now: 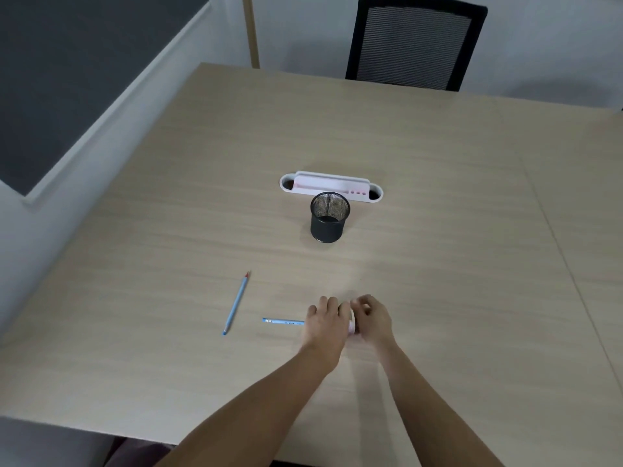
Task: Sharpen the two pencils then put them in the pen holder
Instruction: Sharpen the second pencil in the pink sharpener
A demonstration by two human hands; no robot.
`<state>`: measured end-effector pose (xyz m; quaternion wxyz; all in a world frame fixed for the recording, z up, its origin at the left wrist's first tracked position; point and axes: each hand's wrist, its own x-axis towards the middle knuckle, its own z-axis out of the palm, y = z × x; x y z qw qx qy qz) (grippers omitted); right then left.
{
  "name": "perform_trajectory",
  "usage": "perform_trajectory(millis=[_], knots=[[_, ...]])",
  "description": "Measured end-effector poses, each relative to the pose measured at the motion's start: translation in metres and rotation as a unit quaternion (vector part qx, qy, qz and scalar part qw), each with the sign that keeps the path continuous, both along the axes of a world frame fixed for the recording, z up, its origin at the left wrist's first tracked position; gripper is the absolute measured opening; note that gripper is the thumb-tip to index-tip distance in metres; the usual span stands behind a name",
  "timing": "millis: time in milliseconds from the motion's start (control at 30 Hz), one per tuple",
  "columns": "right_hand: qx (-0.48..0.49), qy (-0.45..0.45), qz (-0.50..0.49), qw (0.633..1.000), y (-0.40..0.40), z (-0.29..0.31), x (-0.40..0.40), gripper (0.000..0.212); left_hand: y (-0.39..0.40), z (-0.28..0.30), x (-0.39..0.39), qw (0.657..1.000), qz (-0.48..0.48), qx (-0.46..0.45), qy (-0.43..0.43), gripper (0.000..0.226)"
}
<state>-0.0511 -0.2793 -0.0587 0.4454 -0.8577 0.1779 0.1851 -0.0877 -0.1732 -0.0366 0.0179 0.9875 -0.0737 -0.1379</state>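
Hands: our left hand (325,323) grips a pencil (283,321); right hand (372,318) pinches the sharpener (351,323).
Holder: mesh pen holder (329,217) stands empty on the counter (438,230).

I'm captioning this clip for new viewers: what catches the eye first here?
Both hands, left and right, meet near the table's front around a small pink sharpener, a blue pencil sticking out leftward. Behind stands a black mesh pen holder; a second pencil lies at left.

A table (438,230) fills the frame. At its centre stands a mesh pen holder (329,217), a desk organizer (330,186) just behind it. Lower left lies one pencil (236,303); right of it, a second pencil (283,321) reaches the left hand (325,323), beside the right hand (374,320). A chair (416,42) stands at upper right.
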Motion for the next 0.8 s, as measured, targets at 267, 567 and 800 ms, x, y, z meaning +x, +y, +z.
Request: perform_trajectory(millis=[267,567,800], knots=[[-0.008,-0.019,-0.026,0.999,0.005,-0.001,-0.084,0.037,-0.001,-0.012,-0.001,1.0,-0.011,-0.005,-0.027,0.052],[0.073,-0.059,-0.065,0.993,0.002,0.018,-0.015,0.035,-0.001,-0.008,0.0,0.999,0.008,-0.01,-0.035,0.055],[-0.004,-0.007,-0.049,0.999,0.005,-0.015,-0.055,0.037,-0.003,-0.011,-0.001,1.0,-0.004,-0.002,-0.014,0.057]])
